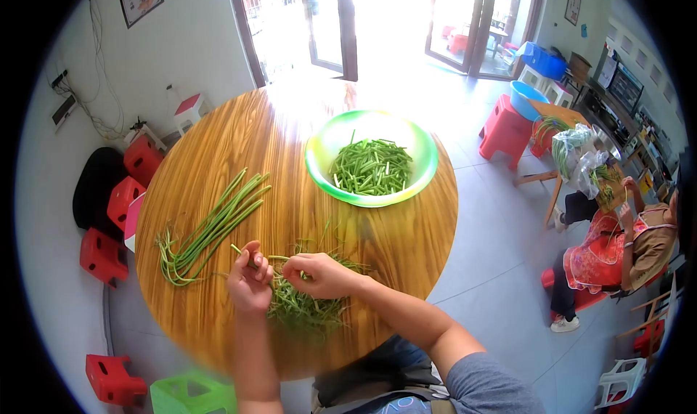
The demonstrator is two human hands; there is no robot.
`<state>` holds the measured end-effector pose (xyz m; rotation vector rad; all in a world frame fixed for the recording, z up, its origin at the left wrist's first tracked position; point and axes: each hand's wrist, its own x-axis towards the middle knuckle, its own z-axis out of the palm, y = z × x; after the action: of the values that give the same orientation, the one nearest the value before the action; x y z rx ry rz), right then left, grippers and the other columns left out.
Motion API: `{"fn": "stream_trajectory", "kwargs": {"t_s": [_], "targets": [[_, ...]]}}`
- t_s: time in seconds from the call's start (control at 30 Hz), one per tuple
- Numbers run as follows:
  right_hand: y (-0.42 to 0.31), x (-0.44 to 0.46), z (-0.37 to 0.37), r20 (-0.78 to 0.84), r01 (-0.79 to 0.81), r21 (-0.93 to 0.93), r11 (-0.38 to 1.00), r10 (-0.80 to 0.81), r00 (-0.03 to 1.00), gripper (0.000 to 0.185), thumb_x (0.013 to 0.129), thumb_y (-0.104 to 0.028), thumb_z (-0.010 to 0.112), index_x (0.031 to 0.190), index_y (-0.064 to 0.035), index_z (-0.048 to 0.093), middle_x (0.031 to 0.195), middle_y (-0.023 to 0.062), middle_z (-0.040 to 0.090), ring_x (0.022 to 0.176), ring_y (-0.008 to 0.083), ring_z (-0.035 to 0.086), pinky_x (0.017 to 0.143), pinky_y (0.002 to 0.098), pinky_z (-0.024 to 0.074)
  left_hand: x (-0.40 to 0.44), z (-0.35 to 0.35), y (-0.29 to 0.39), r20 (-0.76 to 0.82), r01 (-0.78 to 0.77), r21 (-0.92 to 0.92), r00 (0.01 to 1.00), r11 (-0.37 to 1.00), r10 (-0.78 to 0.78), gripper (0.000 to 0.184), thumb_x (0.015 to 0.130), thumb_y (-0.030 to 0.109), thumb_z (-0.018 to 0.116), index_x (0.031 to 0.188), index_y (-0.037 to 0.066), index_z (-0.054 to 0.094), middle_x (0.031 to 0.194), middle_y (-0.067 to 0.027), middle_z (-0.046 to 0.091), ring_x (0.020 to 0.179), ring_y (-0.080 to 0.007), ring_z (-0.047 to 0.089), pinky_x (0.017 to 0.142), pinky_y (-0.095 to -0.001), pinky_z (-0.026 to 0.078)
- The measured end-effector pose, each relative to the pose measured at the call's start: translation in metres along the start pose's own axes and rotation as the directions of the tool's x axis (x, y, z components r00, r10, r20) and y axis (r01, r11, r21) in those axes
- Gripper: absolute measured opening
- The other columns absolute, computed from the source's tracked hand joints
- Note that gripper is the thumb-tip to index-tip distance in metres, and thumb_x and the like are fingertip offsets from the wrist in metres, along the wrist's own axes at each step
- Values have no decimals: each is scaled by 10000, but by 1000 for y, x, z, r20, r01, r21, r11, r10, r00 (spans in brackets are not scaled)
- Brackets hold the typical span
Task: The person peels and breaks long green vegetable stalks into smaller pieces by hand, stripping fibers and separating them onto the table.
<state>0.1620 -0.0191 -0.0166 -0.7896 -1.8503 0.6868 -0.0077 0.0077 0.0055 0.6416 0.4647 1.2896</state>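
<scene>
A green garlic scape (277, 257) runs between my two hands, just above the table. My left hand (250, 279) is closed around one part of it, and a short end sticks out past the fingers. My right hand (319, 274) pinches the same stalk farther right, its fingertips partly hidden. Beneath my right hand lies a pile of thin trimmed ends (308, 309). To the left rests a bundle of long garlic scapes (218, 225) with curled tips. Farther back, a green-and-white bowl (319, 171) holds many short cut pieces (372, 167).
Everything stands on a round wooden table (196, 152). At the right, a person in a red apron (602, 250) sits handling greens at a small table. Red stools (104, 256) line the left wall, a green stool (192, 394) stands near me, and glass doors (327, 25) are open ahead.
</scene>
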Motion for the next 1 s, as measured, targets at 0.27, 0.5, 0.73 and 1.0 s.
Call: {"fn": "stream_trajectory", "kwargs": {"t_s": [0.27,0.5,0.73,1.0], "targets": [[-9,3,-7,-175,-29,22,999,32,984,256,794,-136,688,1004,-56,564,592,1,455,497,88,420,463,250,374,-11,16,-11,0,9,310,1000,951,-10,86,857,84,581,920,42,542,625,23,465,456,-37,337,416,-186,247],[-21,2,0,-356,-13,31,999,23,934,209,812,-133,676,956,-35,560,588,4,451,491,78,412,455,238,374,-13,10,-24,-12,119,517,991,848,-132,129,850,147,616,873,51,533,621,32,479,470,-18,361,417,-169,263],[5,3,-3,-522,-182,-50,982,130,843,149,860,-142,620,857,0,578,659,15,543,544,65,469,490,219,391,-18,20,-19,43,70,592,992,803,-119,122,868,154,576,855,34,553,616,23,499,478,-22,383,426,-171,273],[3,0,-11,-116,-184,262,947,220,968,218,838,-167,657,1004,-26,642,807,10,537,747,67,512,643,226,427,-18,12,-26,86,37,781,982,624,-166,179,915,176,517,916,15,597,639,23,535,507,-15,395,454,-170,283]]}}
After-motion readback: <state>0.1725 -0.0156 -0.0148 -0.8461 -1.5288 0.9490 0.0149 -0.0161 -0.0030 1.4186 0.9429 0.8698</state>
